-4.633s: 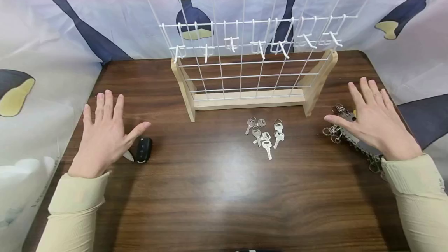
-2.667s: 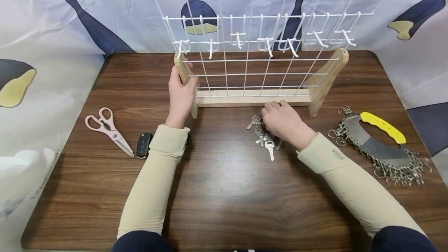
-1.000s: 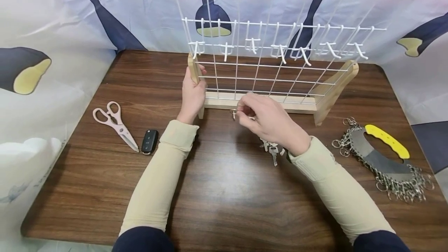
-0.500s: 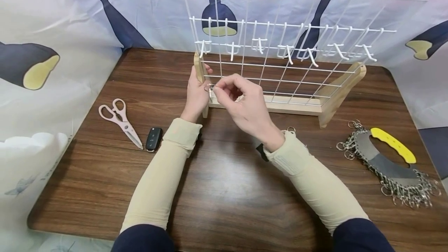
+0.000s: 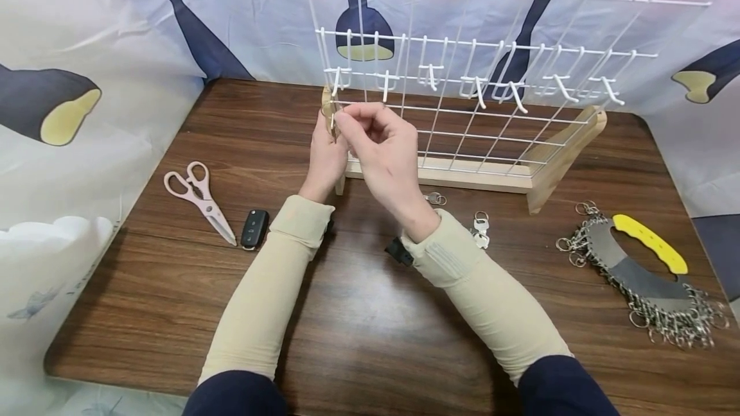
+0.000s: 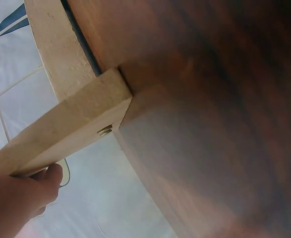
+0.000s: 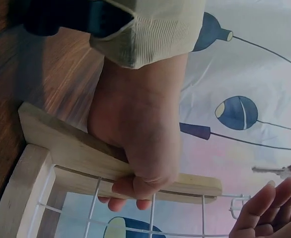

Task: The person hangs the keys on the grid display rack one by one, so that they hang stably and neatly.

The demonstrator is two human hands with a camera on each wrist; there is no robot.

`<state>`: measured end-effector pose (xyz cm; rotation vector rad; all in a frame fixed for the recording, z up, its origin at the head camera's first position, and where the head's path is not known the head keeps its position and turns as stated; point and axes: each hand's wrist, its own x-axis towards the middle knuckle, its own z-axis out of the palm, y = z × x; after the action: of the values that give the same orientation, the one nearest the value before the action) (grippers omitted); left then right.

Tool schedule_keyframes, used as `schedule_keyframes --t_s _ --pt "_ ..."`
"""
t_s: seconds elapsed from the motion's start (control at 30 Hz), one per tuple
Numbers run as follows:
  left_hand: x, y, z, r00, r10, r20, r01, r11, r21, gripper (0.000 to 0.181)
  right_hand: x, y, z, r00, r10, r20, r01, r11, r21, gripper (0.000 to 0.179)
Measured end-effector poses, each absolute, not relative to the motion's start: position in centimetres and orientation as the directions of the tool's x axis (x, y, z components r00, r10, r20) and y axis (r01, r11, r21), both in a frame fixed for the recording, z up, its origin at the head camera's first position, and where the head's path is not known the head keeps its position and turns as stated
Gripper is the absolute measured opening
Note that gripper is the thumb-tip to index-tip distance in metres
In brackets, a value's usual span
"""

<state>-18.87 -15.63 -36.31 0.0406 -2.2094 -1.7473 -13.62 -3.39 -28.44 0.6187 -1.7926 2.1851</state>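
Note:
In the head view my left hand (image 5: 326, 162) grips the left wooden post of a white wire grid rack; the left wrist view shows fingers curled round that post (image 6: 66, 121). My right hand (image 5: 386, 154) pinches a small silver key with a ring, which overlaps the left hand and post from the head. In the right wrist view this key (image 7: 274, 170) sticks out beyond the fingertips. Just above it is the leftmost white hook (image 5: 340, 82), one of several hooks in a row, all bare. More silver keys (image 5: 481, 231) lie on the table, partly hidden by the right arm.
On the left lie pink-handled scissors (image 5: 199, 203) and a black car key fob (image 5: 254, 230). At right is a curved grey plate with a yellow handle (image 5: 650, 242) and many metal rings along its edge. A patterned curtain (image 5: 260, 31) hangs behind the table.
Both hands were spread above the table. The left has taken hold of the rack's post; the right has picked a key from the pile and carried it left and up towards the leftmost hook.

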Motion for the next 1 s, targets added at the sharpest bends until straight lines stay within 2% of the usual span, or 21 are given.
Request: schedule_keyframes --t_s 0.2,0.73,0.9,1.0 --pt "-18.7 -15.6 -36.3 -0.947 -0.218 0.236 0.179 0.252 0.951 0.026 -13.8 -3.6 -28.2 -0.894 -0.038 0.446 -0.424 -0.246 -0.871 0.014" --pt "-18.8 -15.5 -36.2 -0.955 -0.221 0.201 0.156 0.205 0.966 0.026 -14.4 -3.4 -28.6 -0.928 -0.045 0.369 -0.347 -0.250 -0.904 0.015" --pt "-18.6 -15.3 -35.7 -0.950 -0.208 0.231 0.190 0.201 0.961 0.032 -14.4 -2.0 -29.1 -0.913 -0.048 0.405 -0.390 -0.192 -0.901 0.018" --pt "-18.6 -15.4 -35.6 -0.948 -0.202 0.246 0.207 0.196 0.958 0.038 -14.4 0.2 -29.5 -0.905 -0.095 0.416 -0.407 -0.100 -0.908 0.018"
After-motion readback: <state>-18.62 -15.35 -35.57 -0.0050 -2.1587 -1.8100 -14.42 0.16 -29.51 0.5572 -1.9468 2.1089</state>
